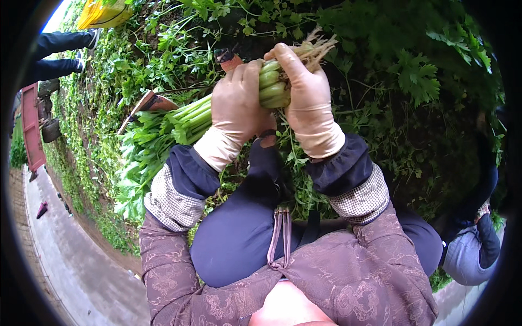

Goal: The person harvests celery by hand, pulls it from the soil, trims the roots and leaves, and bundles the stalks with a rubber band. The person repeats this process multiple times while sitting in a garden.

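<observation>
A bunch of celery (pixel 274 87) lies slantwise before me, held above the ground. Pale, thin roots (pixel 321 47) stick out at its upper right end, and the leafy tops (pixel 140 150) hang to the lower left. My left hand (pixel 236 98), in a cream-coloured glove, is wrapped around the stalks just below the base. Gloved likewise, my right hand (pixel 308 89) grips the root end, with its fingers partly hidden behind the bunch. A brown, wood-edged object (pixel 157 102) shows beside the leaves; its kind is unclear.
Celery plants (pixel 416 77) grow thickly around me. Another person's legs (pixel 61 55) stand at the upper left, near a yellow bag (pixel 104 14). A red vehicle bed (pixel 33 126) stands beside a paved strip (pixel 81 261). Another person (pixel 469 252) bends at the right.
</observation>
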Demonstrator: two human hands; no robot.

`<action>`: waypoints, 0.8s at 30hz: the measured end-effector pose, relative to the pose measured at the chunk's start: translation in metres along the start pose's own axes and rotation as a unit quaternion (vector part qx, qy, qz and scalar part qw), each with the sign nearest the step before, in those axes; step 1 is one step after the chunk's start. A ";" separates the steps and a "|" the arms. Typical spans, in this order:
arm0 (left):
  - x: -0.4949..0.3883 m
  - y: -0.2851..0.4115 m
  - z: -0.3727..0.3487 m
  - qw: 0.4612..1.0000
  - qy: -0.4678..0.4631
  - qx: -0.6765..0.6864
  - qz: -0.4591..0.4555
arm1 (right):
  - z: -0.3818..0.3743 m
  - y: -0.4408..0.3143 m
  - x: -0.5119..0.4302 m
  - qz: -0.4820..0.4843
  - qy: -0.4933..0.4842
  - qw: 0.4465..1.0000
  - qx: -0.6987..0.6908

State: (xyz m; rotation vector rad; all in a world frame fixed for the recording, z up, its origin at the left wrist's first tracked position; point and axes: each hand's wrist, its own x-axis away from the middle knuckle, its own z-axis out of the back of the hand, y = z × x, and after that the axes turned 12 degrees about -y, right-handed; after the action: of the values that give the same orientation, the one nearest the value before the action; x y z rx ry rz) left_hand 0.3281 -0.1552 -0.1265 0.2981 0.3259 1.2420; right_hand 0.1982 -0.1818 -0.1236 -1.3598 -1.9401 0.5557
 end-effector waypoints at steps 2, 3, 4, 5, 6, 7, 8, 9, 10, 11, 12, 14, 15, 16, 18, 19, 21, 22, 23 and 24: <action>0.000 0.006 -0.005 0.998 -0.047 -0.031 0.037 | 0.012 0.001 -0.003 -0.029 0.012 0.999 0.004; 0.000 0.009 -0.008 0.996 -0.057 -0.044 0.058 | 0.017 0.002 -0.006 -0.049 0.006 0.999 -0.012; 0.000 0.011 -0.011 0.995 -0.066 -0.049 0.054 | 0.023 0.003 -0.003 -0.022 -0.002 0.999 -0.049; -0.001 0.012 -0.013 0.996 -0.047 -0.052 0.064 | 0.027 0.005 -0.006 -0.027 -0.002 0.998 -0.062; 0.001 0.013 -0.014 0.997 -0.033 -0.048 0.055 | 0.031 0.007 -0.002 -0.026 -0.001 0.997 -0.075; 0.001 0.014 -0.016 0.997 -0.024 -0.044 0.062 | 0.034 0.007 -0.001 -0.036 0.017 0.995 -0.091; 0.002 0.014 -0.016 0.997 -0.008 -0.067 0.033 | 0.036 0.008 0.000 -0.040 0.026 0.995 -0.086; 0.002 0.014 -0.016 0.997 -0.009 -0.064 0.036 | 0.037 0.008 0.001 -0.025 -0.005 0.997 -0.067; 0.003 0.014 -0.015 0.997 -0.012 -0.060 0.041 | 0.038 0.007 0.001 -0.029 -0.015 0.998 -0.050; 0.004 0.014 -0.014 0.997 -0.012 -0.057 0.043 | 0.038 0.006 0.002 -0.029 -0.030 0.998 -0.040; 0.004 0.014 -0.014 0.997 -0.018 -0.047 0.051 | 0.039 0.004 0.001 -0.033 -0.041 0.997 -0.056; 0.004 0.016 -0.012 0.996 -0.033 -0.029 0.072 | 0.040 0.000 -0.004 -0.057 -0.029 0.997 -0.034; 0.003 0.017 -0.011 0.997 -0.026 -0.014 0.070 | 0.041 -0.001 -0.007 -0.061 -0.040 0.997 -0.028; 0.002 0.018 -0.011 0.996 -0.032 -0.018 0.077 | 0.043 -0.002 -0.009 -0.072 -0.042 0.996 -0.025; 0.000 0.019 -0.011 0.993 -0.056 -0.014 0.100 | 0.046 -0.002 -0.011 -0.084 -0.035 0.996 -0.005; -0.001 0.019 -0.012 0.993 -0.056 -0.011 0.103 | 0.046 -0.001 -0.012 -0.078 -0.046 0.996 -0.004; -0.002 0.019 -0.013 0.993 -0.056 -0.040 0.100 | 0.045 -0.002 -0.010 -0.098 -0.037 0.995 0.001; -0.002 0.018 -0.014 0.991 -0.061 -0.053 0.103 | 0.044 -0.004 -0.010 -0.094 -0.036 0.995 -0.002; -0.002 0.018 -0.015 0.992 -0.055 -0.051 0.098 | 0.042 -0.006 -0.009 -0.093 -0.026 0.995 0.014; -0.002 0.017 -0.016 0.992 -0.060 -0.046 0.099 | 0.039 -0.010 -0.010 -0.084 -0.015 0.996 0.028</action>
State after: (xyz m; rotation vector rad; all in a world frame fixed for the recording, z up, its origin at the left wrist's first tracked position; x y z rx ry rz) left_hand 0.3064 -0.1510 -0.1344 0.3303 0.1361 1.4220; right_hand 0.1646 -0.1927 -0.1459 -1.1467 -2.0251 0.5478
